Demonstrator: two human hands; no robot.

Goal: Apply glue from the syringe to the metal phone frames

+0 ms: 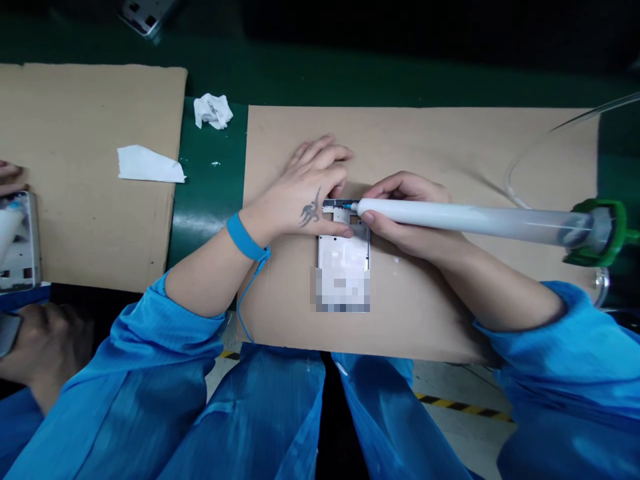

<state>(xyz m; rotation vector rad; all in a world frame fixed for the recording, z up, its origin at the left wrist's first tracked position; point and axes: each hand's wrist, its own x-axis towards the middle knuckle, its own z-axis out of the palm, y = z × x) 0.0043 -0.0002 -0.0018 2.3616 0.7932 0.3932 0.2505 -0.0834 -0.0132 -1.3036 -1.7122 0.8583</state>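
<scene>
A silvery phone frame (344, 252) lies flat on a cardboard sheet (440, 153). My left hand (305, 193) rests palm down on the frame's top left corner, fingers stretched out flat, pressing it to the cardboard. My right hand (407, 217) is closed round a long white glue syringe (475, 220) with a green cap (603, 232) at its rear. The syringe's blue tip (349, 206) touches the top edge of the frame. A blue wrist strap (245, 237) sits on my left wrist.
A second cardboard sheet (75, 167) lies to the left with a white wipe (149, 165) on it. A crumpled tissue (213, 111) sits on the green belt (210, 200). Another person's hands and a phone frame (17, 240) show at the left edge. A clear tube (525, 153) loops at right.
</scene>
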